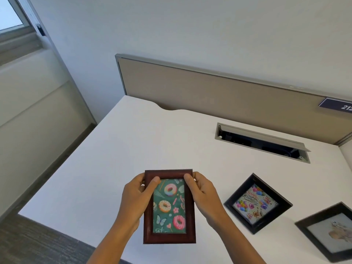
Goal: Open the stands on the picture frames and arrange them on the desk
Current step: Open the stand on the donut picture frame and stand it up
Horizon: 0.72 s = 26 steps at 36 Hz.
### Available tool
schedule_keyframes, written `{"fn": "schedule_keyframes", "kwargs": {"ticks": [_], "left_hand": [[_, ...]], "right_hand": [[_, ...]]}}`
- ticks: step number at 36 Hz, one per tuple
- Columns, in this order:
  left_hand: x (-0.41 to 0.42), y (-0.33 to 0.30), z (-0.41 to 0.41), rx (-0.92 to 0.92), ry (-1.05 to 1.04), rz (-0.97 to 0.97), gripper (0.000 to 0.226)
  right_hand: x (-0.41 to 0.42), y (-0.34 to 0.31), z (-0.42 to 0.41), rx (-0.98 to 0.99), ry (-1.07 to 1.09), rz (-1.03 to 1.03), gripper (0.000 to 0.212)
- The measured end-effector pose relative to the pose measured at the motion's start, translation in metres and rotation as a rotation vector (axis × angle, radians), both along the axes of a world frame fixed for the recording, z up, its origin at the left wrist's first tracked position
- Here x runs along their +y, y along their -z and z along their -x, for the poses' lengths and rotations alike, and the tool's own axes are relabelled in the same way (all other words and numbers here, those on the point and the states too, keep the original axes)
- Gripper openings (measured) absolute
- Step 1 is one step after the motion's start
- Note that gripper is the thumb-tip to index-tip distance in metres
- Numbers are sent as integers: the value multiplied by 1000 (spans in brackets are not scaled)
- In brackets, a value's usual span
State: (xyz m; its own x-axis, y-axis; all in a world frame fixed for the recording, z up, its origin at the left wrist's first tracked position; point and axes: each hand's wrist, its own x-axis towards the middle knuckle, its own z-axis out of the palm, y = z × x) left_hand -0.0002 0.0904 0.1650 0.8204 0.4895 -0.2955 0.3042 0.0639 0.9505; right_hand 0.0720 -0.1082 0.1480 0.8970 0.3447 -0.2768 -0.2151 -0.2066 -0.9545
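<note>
Lower centre of view: brown wooden picture frame, portrait format, donut print on green behind the glass. I have it up off the white surface, face toward me, bottom edge nearest my body.

Left hand grips the frame's left side, thumb laid over the upper left corner of the moulding, fingers wrapped behind. Right hand mirrors it on the right side, thumb on the upper right corner. Holding both top corners keeps the frame square to my eyes and, I judge, leaves my hidden fingers free to find the stand on the back.

Back of the frame not visible. Cannot tell whether its stand is folded or out, nor where my fingers sit behind it.

Right of centre: black frame with balloon birthday print, turned diagonal; whether it lies flat on the surface or props on its stand I cannot say. Lower right corner: second black frame with a pale picture, cut by the picture edge, its subject too soft to name. Both well apart from the frame in my hands.

Right of centre, higher: open cable tray let into the surface, contents dark. Beige partition panel behind; a dark number plate at the right edge, cut off, reads "212" at least.

Judgement: stand work on the brown frame is the step in hand; none of the three looks arranged yet
</note>
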Motion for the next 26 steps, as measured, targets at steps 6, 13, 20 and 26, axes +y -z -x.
{"fn": "schedule_keyframes", "kwargs": {"ticks": [6,13,20,26], "left_hand": [[10,-4,5,-32,72,-120,20],[17,-2,11,-105,128,-235,27],[13,1,20,-387,185,-300,26],[18,5,22,-577,195,-366,30]], "right_hand": [[-8,5,5,-229,-84,19,41],[-18,10,8,-687,-98,241,33],[-26,1,13,-919,-106,164,16],[-30,-1,14,-1046,-152,145,16]]}}
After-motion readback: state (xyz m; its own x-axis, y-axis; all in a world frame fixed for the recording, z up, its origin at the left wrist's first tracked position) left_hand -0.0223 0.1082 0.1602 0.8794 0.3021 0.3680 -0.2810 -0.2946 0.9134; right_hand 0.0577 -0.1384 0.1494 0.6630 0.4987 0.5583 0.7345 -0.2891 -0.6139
